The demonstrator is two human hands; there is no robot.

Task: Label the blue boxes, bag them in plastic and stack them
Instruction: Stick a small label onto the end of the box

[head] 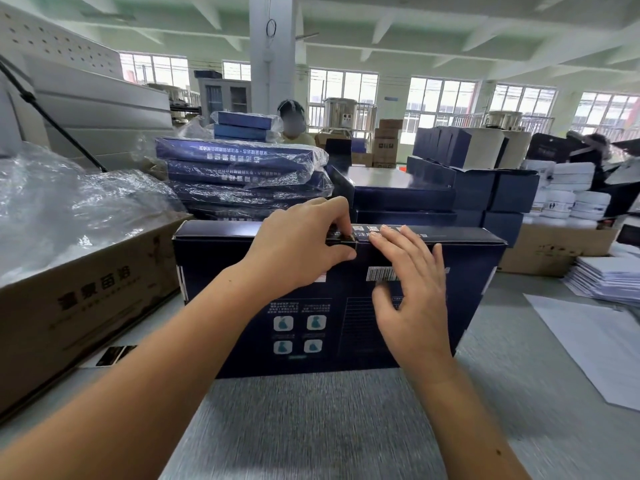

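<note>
- Blue box [332, 299] is stood on its long edge on the grey table [311, 427], its printed face turned toward the camera, directly under both hands.
- Left of the grip, a brown carton [79, 306] heaped with clear plastic [69, 202] is seen, touching or just beside the box.
- A small dark label [347, 239] is pinched between thumb and forefinger of the left hand [304, 244] at the box's top edge.
- The right hand [412, 292] is laid flat with fingers spread, grasping nothing, just right of the pinch.
- Beyond the grip, bagged blue boxes [242, 174] are stacked.
- Right of the grip, white sheets [606, 278] are piled.
</note>
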